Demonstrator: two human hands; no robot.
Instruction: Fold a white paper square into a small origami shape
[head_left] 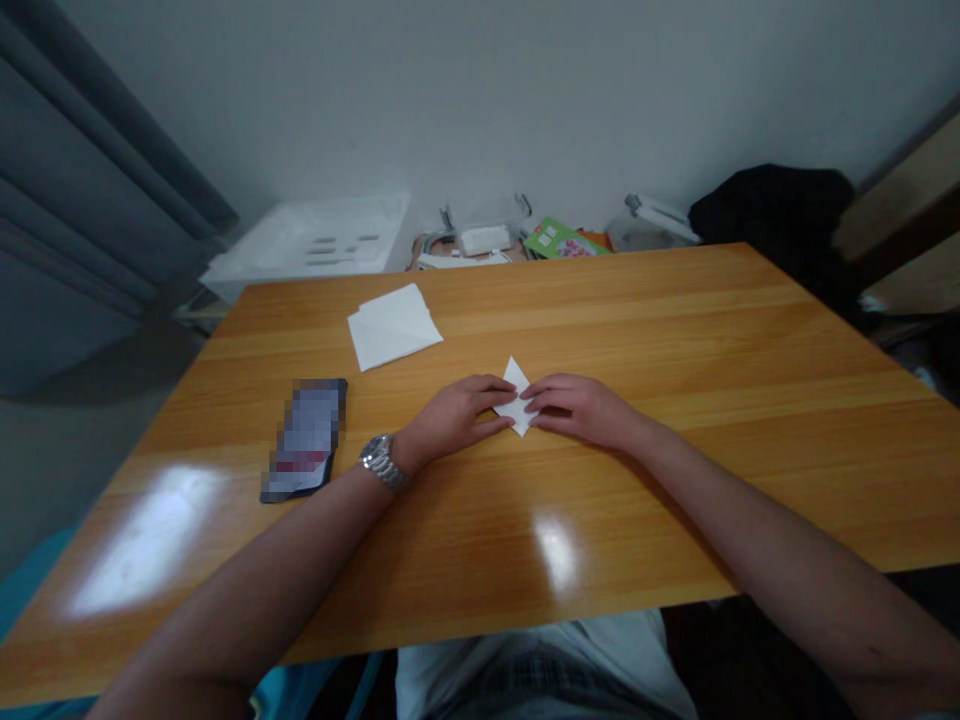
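Note:
A small piece of white paper, folded to a diamond shape, lies on the wooden table in front of me. Its pointed tip faces away from me. My left hand is at its left side, fingers curved onto the paper and thumb at its near edge. From the right, my right hand touches it, fingertips on its surface and thumb near the lower corner. The fingers of both hands cover the paper's side corners. A silver watch is on my left wrist.
A stack of white paper sheets lies at the back left of the table. Nearer on the left is a phone with a blurred screen. Behind the table are a white tray, a green booklet and a black item.

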